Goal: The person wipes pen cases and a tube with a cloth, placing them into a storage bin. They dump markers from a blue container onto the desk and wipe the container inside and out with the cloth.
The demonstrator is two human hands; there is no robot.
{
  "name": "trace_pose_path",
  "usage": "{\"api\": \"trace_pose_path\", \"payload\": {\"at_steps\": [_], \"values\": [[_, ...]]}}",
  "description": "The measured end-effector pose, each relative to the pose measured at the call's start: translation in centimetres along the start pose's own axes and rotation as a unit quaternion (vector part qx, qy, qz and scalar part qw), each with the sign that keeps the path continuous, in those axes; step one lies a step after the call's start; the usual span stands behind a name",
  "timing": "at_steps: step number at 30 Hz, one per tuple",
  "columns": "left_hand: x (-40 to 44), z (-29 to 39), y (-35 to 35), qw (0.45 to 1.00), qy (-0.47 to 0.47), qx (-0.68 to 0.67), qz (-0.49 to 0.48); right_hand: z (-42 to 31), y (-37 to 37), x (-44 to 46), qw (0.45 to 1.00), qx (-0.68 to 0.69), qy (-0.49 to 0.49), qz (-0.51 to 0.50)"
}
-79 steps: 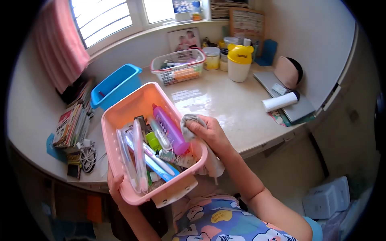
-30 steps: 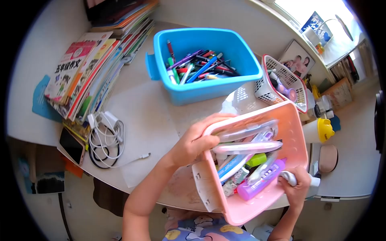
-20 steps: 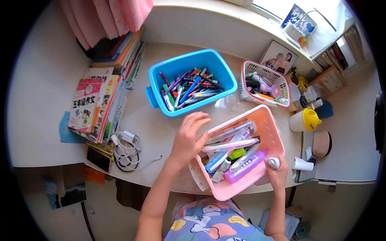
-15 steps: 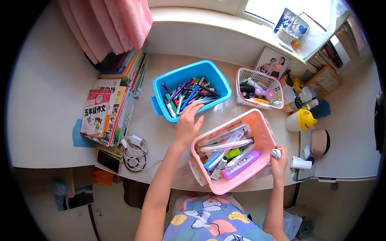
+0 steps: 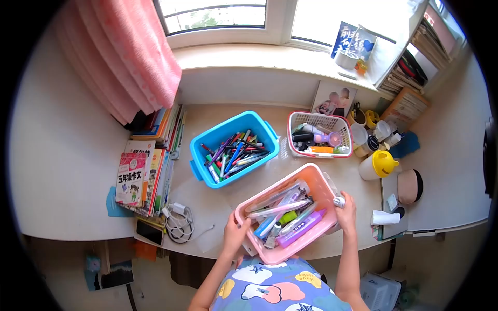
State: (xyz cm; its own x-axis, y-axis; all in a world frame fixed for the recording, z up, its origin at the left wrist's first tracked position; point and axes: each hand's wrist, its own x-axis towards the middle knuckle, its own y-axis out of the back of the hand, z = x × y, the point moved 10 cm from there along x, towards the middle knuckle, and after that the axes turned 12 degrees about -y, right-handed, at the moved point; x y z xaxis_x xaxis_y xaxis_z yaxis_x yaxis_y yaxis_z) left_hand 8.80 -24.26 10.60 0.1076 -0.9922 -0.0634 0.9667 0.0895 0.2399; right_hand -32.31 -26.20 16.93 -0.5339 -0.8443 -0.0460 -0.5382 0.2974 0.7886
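Apparently for balance, we hold the pink basket point(image 5: 326, 196) at the front edge of the tabletop point(image 5: 207, 242), our left grip point(image 5: 235, 234) clasping its rim, our right grip point(image 5: 347, 211) closed around a pale cloth point(image 5: 339, 201) at the opposite end.

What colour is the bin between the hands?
The bin is pink; the head view shows it best.

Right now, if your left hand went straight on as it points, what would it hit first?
The pink bin: the left hand seems to touch its side. Beyond, the line probably runs toward the blue bin, though depth is unclear.
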Motion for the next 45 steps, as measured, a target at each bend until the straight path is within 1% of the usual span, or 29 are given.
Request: {"api": "trace_pose_path", "payload": {"at_steps": [1, 2, 3, 4, 6, 7, 9, 11, 12, 15, 16, 17, 18, 19, 21, 22, 23, 25, 27, 31, 32, 35, 38, 41, 42, 43, 44, 45], "values": [[0.6, 0.6, -0.4, 1.000, 0.007, 0.007, -0.018, 0.3, -0.1, -0.1, 0.999, 0.011, -0.027, -0.033], [1.6, 1.3, -0.8, 0.999, 0.014, 0.013, -0.034, 0.5, 0.2, -0.3, 0.997, 0.041, -0.046, -0.040], [2.8, 1.8, -1.1, 0.998, 0.021, 0.020, -0.048, 1.2, 0.9, -0.5, 0.997, 0.048, -0.063, -0.026], [4.1, 2.5, -1.8, 0.999, -0.012, 0.014, -0.046, 2.1, 1.4, -0.8, 0.995, 0.055, -0.079, -0.013], [6.6, 4.1, -4.5, 0.993, -0.018, 0.051, -0.101, 3.8, 3.1, -1.4, 0.990, 0.065, -0.121, 0.004], [7.9, 5.0, -5.9, 0.989, -0.022, 0.071, -0.126, 5.0, 3.8, -1.5, 0.991, 0.060, -0.119, 0.026], [10.4, 6.1, -9.4, 0.984, -0.060, 0.066, -0.153, 7.5, 5.4, -1.6, 0.990, 0.051, -0.111, 0.067], [11.9, 7.4, -12.5, 0.977, -0.140, 0.045, -0.156, 9.3, 6.6, -1.7, 0.985, 0.069, -0.132, 0.088], [12.2, 8.5, -13.3, 0.972, -0.134, 0.071, -0.181, 10.0, 7.0, -1.9, 0.982, 0.077, -0.144, 0.099], [13.3, 8.5, -14.0, 0.966, -0.173, 0.074, -0.179, 11.0, 6.9, -2.2, 0.982, 0.062, -0.155, 0.091], [13.7, 9.0, -13.1, 0.960, -0.227, 0.058, -0.150, 9.6, 7.6, -2.6, 0.983, -0.025, -0.106, 0.145], [13.5, 10.7, -11.4, 0.912, -0.362, 0.180, -0.072, 8.0, 7.6, -3.0, 0.972, -0.114, -0.059, 0.196], [13.8, 11.8, -10.0, 0.886, -0.378, 0.266, -0.032, 5.9, 7.4, -3.6, 0.949, -0.203, -0.011, 0.243], [13.9, 13.0, -8.6, 0.852, -0.391, 0.349, 0.012, 3.6, 7.2, -3.9, 0.960, -0.174, 0.005, 0.221], [15.9, 7.3, -7.4, 0.870, -0.305, 0.386, -0.036, -3.1, 7.5, -4.2, 0.976, -0.119, 0.045, 0.175], [16.4, 6.4, -7.2, 0.881, -0.264, 0.384, -0.088, -5.3, 6.0, -4.2, 0.992, -0.073, 0.083, 0.062], [16.2, 7.0, -6.5, 0.870, -0.281, 0.401, -0.065, -7.1, 4.1, -5.0, 0.991, -0.027, 0.117, -0.054], [15.8, 7.3, -5.9, 0.845, -0.256, 0.460, -0.091, -8.8, 0.4, -7.7, 0.964, -0.004, 0.134, -0.230], [14.6, 7.3, -5.3, 0.834, -0.284, 0.462, -0.099, -9.5, -1.5, -10.1, 0.946, -0.047, 0.151, -0.284], [10.3, 6.3, -3.2, 0.835, -0.250, 0.470, -0.140, -8.8, -3.7, -12.1, 0.934, -0.178, 0.253, -0.179], [9.0, 5.6, -2.5, 0.826, -0.256, 0.478, -0.154, -8.5, -3.6, -11.9, 0.945, -0.153, 0.250, -0.144], [4.6, 5.8, 0.1, 0.824, -0.254, 0.456, -0.219, -8.4, -3.7, -11.7, 0.946, -0.153, 0.245, -0.150], [0.7, 5.4, 2.7, 0.842, -0.241, 0.409, -0.255, -9.0, -3.7, -11.6, 0.944, -0.155, 0.248, -0.155], [-2.1, 5.5, 2.5, 0.833, -0.196, 0.414, -0.311, -9.4, -3.8, -11.6, 0.943, -0.145, 0.245, -0.174], [-2.5, 6.3, 1.8, 0.831, -0.199, 0.403, -0.328, -9.4, -3.7, -11.5, 0.943, -0.136, 0.245, -0.179], [-2.3, 8.0, 1.1, 0.853, -0.211, 0.356, -0.318, -9.3, -3.4, -11.3, 0.944, -0.128, 0.244, -0.181], [-1.8, 9.8, 0.3, 0.873, -0.221, 0.309, -0.305, -8.6, -2.8, -10.7, 0.953, -0.085, 0.190, -0.222], [-1.1, 11.1, -0.6, 0.892, -0.230, 0.262, -0.288, -8.1, -1.2, -9.5, 0.968, -0.063, 0.168, -0.176]]}}
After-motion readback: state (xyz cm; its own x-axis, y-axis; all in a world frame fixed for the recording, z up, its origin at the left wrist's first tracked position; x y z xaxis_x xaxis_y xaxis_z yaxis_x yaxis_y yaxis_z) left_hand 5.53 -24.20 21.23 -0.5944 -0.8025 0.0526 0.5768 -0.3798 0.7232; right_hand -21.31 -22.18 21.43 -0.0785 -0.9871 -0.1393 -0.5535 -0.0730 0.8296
